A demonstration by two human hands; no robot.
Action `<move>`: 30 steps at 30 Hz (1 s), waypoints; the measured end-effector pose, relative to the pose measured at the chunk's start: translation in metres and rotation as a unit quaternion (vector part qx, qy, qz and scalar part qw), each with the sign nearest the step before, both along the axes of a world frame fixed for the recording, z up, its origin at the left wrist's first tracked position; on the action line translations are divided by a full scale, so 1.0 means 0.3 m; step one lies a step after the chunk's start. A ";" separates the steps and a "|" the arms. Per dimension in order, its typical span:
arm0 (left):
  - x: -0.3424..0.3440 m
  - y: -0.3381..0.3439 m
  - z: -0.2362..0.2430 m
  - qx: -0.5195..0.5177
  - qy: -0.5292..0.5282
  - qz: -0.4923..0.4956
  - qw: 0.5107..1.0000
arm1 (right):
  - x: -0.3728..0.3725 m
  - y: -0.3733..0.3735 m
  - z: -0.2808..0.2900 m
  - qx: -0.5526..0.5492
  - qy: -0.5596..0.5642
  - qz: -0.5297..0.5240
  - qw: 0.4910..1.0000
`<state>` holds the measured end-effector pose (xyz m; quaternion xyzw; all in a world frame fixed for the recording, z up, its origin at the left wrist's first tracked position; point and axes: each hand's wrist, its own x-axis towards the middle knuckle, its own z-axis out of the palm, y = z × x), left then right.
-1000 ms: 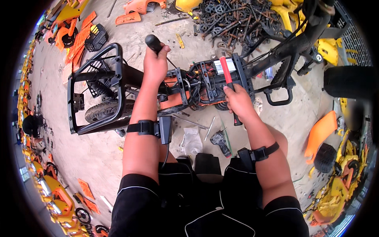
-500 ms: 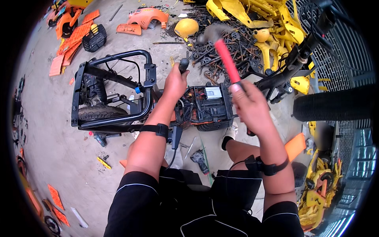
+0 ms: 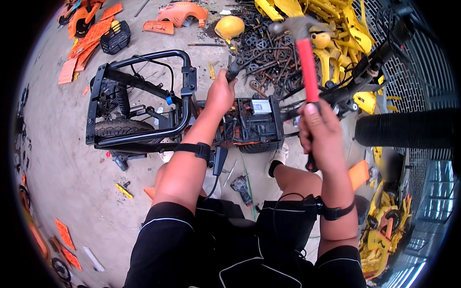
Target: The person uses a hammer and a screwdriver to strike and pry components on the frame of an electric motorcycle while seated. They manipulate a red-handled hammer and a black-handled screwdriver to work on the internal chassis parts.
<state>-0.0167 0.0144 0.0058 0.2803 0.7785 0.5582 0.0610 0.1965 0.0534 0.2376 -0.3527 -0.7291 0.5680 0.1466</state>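
Note:
My right hand [image 3: 324, 134] is closed around the grip of a hammer [image 3: 308, 72], red-shafted with a black grip, raised with its metal head up and blurred. My left hand [image 3: 222, 98] is closed around a black handle with a rounded end [image 3: 232, 72]; its lower part is hidden by the hand. Beneath both hands lies a partly stripped scooter, with a black tubular frame [image 3: 185, 113] and a tyre [image 3: 122, 127] at the left. Its open middle deck [image 3: 257, 126] shows wires, dark modules and a silver box [image 3: 261, 106] to the right of my left hand.
Dark metal parts [image 3: 266, 62] are heaped beyond the scooter, beside yellow plastic panels [image 3: 331, 43] and a yellow dome [image 3: 229, 28]. Orange panels [image 3: 93, 41] lie far left. A power tool [image 3: 241, 189] rests on the floor between my legs. A black ribbed cylinder [image 3: 403, 129] juts in from the right.
My right hand and the hammer have moved right, and the hammer stands more upright. The left hand with the black handle has shifted slightly right.

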 end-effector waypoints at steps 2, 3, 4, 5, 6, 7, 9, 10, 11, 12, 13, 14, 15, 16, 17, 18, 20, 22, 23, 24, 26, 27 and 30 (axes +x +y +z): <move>-0.001 0.004 -0.004 -0.003 0.017 -0.002 1.000 | 0.024 0.009 0.030 -0.011 0.042 0.008 0.999; -0.017 0.006 -0.020 0.011 0.019 -0.006 1.000 | 0.021 0.012 0.029 -0.017 0.028 0.004 0.999; -0.022 0.013 -0.021 0.010 0.013 -0.008 1.000 | 0.015 0.016 0.024 -0.023 0.013 -0.005 1.000; -0.025 0.017 -0.020 0.008 0.008 -0.008 1.000 | 0.012 0.024 0.016 -0.029 -0.001 -0.013 1.000; -0.032 0.023 -0.028 0.028 0.000 -0.018 0.999 | 0.017 0.036 0.001 -0.050 -0.012 -0.006 0.999; -0.028 0.015 -0.022 0.024 -0.008 -0.013 1.000 | 0.025 0.043 -0.020 -0.056 -0.012 -0.006 0.998; -0.049 0.021 -0.033 0.006 0.003 -0.005 1.000 | 0.044 0.051 -0.060 -0.067 -0.011 -0.005 0.998; -0.052 0.013 -0.022 0.002 -0.006 -0.007 1.000 | 0.051 0.057 -0.080 -0.076 -0.015 -0.014 0.997; -0.064 0.011 -0.035 -0.009 -0.027 0.002 1.000 | 0.063 0.057 -0.104 -0.087 -0.017 -0.021 0.996; -0.070 0.000 -0.041 0.004 -0.026 0.003 1.000 | 0.074 0.055 -0.130 -0.097 -0.019 -0.027 0.995; -0.072 -0.001 -0.038 0.021 -0.025 0.005 0.999 | 0.084 0.057 -0.148 -0.104 -0.021 -0.032 0.994; -0.071 0.002 -0.036 0.009 -0.037 0.004 0.999 | 0.093 0.057 -0.165 -0.100 -0.025 -0.038 0.994; -0.072 0.005 -0.033 -0.003 -0.049 0.004 0.999 | 0.100 0.059 -0.181 -0.106 -0.028 -0.046 0.993; -0.075 0.004 -0.032 -0.013 -0.061 0.006 0.998 | 0.104 0.059 -0.195 -0.111 -0.030 -0.052 0.992; -0.076 0.004 -0.031 -0.013 -0.055 0.005 0.998 | 0.108 0.057 -0.206 -0.116 -0.033 -0.058 0.991; -0.075 0.003 -0.030 -0.013 -0.049 0.005 0.999 | 0.109 0.057 -0.215 -0.116 -0.033 -0.057 0.991; -0.068 0.006 -0.029 -0.010 -0.047 0.004 0.999 | 0.109 0.068 -0.219 -0.111 -0.039 -0.053 0.992; -0.072 0.006 -0.024 -0.006 -0.049 0.005 0.999 | 0.097 0.076 -0.213 -0.088 -0.041 -0.044 0.994; -0.072 0.009 -0.027 -0.003 -0.043 0.005 0.999 | 0.089 0.082 -0.206 -0.076 -0.041 -0.039 0.996; -0.068 0.013 -0.037 0.000 -0.037 0.006 0.999 | 0.081 0.088 -0.196 -0.047 -0.039 -0.027 0.998; -0.073 0.018 -0.045 0.010 -0.018 -0.002 1.000 | 0.053 0.099 -0.151 0.014 -0.031 0.000 0.999; -0.073 0.020 -0.050 0.004 -0.011 0.001 1.000 | 0.036 0.101 -0.116 0.040 -0.021 0.004 0.999; -0.059 0.014 -0.043 0.000 -0.003 0.005 1.000 | -0.026 0.095 0.014 0.137 0.006 0.015 0.990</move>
